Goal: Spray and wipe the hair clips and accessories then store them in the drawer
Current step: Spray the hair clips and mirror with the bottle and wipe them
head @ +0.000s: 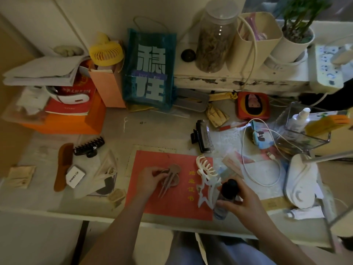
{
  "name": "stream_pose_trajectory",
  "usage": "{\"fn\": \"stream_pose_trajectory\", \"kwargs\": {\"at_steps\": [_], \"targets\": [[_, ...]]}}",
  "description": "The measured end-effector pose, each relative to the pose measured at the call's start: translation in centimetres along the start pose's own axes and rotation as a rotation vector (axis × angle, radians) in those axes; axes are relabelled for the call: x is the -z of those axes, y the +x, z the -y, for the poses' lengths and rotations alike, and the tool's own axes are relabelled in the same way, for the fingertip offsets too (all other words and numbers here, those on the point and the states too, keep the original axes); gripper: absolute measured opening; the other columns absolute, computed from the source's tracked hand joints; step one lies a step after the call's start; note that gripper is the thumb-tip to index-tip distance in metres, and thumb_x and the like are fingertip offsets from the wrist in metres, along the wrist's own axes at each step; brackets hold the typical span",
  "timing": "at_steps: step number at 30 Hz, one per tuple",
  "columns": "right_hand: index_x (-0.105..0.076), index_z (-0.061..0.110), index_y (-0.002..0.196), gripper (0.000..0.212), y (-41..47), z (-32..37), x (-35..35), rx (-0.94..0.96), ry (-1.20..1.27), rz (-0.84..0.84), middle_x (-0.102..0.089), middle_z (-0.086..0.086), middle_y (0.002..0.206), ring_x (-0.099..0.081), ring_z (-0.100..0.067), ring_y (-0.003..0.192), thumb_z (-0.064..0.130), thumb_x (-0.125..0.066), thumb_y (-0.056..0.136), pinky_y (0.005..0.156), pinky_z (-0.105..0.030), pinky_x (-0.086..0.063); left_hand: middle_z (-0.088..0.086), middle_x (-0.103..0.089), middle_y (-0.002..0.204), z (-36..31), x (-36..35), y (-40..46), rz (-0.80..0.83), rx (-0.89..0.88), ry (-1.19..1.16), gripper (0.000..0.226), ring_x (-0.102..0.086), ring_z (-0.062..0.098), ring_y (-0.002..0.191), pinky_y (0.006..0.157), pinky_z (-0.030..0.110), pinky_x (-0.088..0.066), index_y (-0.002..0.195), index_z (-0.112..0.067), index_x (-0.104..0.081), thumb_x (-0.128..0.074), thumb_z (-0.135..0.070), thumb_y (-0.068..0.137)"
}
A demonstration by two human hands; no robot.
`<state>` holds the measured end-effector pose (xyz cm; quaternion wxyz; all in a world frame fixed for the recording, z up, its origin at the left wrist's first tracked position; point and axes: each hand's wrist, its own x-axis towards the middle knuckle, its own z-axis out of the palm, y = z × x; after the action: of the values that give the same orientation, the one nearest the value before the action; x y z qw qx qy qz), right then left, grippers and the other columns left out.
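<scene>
Hairpin (168, 178) beside white claw clip (205, 170)

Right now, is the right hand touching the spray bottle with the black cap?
Touching. The head view shows the right hand with fingers curled round the spray bottle, gripping it just below its black cap.

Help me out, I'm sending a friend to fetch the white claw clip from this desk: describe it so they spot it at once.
Find the red mat at the desk's front edge. On its right side, just beyond the spray bottle that the right hand grips, lies the white claw clip. Unlike the black claw clip far left or the flat white star clip beside it, it has curved white rib-like teeth.
</scene>
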<state>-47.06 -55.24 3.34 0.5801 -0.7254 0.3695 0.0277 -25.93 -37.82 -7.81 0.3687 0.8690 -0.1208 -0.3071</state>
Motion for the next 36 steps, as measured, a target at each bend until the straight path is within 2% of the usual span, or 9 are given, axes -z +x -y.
{"fn": "stream_pose_trajectory", "kwargs": {"at_steps": [4,10,16,19,21,25,29,32,36], "targets": [[-0.051,0.034,0.097,0.045,-0.3,0.0,-0.1,-0.001,0.0,-0.002,-0.061,0.013,0.101,-0.056,0.001,0.092,0.005,-0.076,0.073,0.064,-0.004,-0.047,-0.004,-0.073,0.082,-0.4,0.1,-0.5,-0.006,-0.011,-0.045,0.017,-0.065,0.004,0.075,0.063,0.008,-0.044,0.09,-0.017,-0.077,-0.078,-0.018,0.073],[-0.046,0.041,0.106,0.051,-0.4,0.8,0.3,0.054,-0.016,-0.039,-0.056,0.018,0.11,-0.054,0.002,0.099,0.013,-0.075,0.075,0.063,-0.012,-0.048,-0.004,-0.075,0.073,-4.6,1.0,-1.8,-0.06,-0.049,-0.258,0.011,-0.07,0.012,0.072,0.075,0.035,-0.056,0.082,-0.027,-0.076,-0.075,-0.018,0.076],[-0.032,0.056,0.124,0.072,-1.2,4.7,3.0,0.203,0.099,-0.072,-0.058,0.013,0.119,-0.061,0.001,0.105,0.023,-0.073,0.077,0.079,-0.02,-0.054,0.002,-0.074,0.077,-13.4,3.6,-3.6,-0.101,-0.073,-0.422,0.012,-0.069,0.012,0.069,0.062,0.023,-0.055,0.091,-0.018,-0.075,-0.072,-0.021,0.08],[-0.028,0.054,0.128,0.072,-1.9,7.9,4.9,0.318,0.153,-0.101,-0.06,0.017,0.112,-0.063,0.001,0.096,0.033,-0.068,0.072,0.073,-0.017,-0.053,0.001,-0.074,0.081,-18.5,5.5,-4.6,-0.082,-0.198,-0.474,0.016,-0.069,0.011,0.073,0.063,0.02,-0.056,0.098,-0.019,-0.073,-0.069,-0.02,0.083],[-0.028,0.052,0.13,0.072,-2.2,9.7,6.5,0.4,0.196,-0.119,-0.059,0.024,0.11,-0.064,-0.003,0.091,0.018,-0.068,0.08,0.074,-0.016,-0.053,-0.001,-0.074,0.085,-21.9,6.9,-5.4,-0.075,-0.288,-0.518,0.017,-0.069,0.009,0.079,0.066,0.02,-0.056,0.099,-0.022,-0.072,-0.068,-0.019,0.083],[-0.028,0.053,0.128,0.071,-3.4,14.1,9.5,0.588,0.191,-0.129,-0.045,0.046,0.119,-0.052,0.016,0.107,0.014,-0.065,0.081,0.083,-0.005,-0.043,0.0,-0.075,0.092,-28.5,9.2,-7.5,-0.033,-0.423,-0.603,0.019,-0.07,0.011,0.085,0.075,0.027,-0.057,0.099,-0.022,-0.071,-0.066,-0.018,0.082],[-0.045,0.05,0.121,0.064,-4.8,18.4,12.6,0.696,0.307,-0.146,-0.063,0.021,0.113,-0.065,-0.007,0.099,0.004,-0.067,0.082,0.075,-0.016,-0.049,-0.001,-0.076,0.088,-34.5,10.8,-10.3,0.005,-0.57,-0.727,0.031,-0.072,0.012,0.082,0.067,0.021,-0.057,0.096,-0.022,-0.072,-0.069,-0.027,0.066],[-0.045,0.048,0.123,0.063,-6.3,21.5,14.4,0.789,0.34,-0.151,-0.06,0.029,0.115,-0.065,-0.003,0.099,0.02,-0.062,0.07,0.074,-0.013,-0.049,-0.001,-0.076,0.089,-38.4,11.7,-12.2,-0.011,-0.681,-0.748,0.03,-0.072,0.015,0.084,0.072,0.026,-0.058,0.098,-0.019,-0.071,-0.068,-0.025,0.069],[-0.045,0.061,0.11,0.049,-8.1,24.5,16.2,0.867,0.309,-0.218,-0.061,0.026,0.11,-0.067,-0.008,0.092,0.031,-0.067,0.078,0.077,-0.027,-0.053,0.007,-0.075,0.084,-41.7,12.3,-14.0,-0.095,-0.843,-0.722,0.02,-0.071,0.029,0.081,0.076,0.038,-0.059,0.097,-0.014,-0.074,-0.065,-0.011,0.08]]}}
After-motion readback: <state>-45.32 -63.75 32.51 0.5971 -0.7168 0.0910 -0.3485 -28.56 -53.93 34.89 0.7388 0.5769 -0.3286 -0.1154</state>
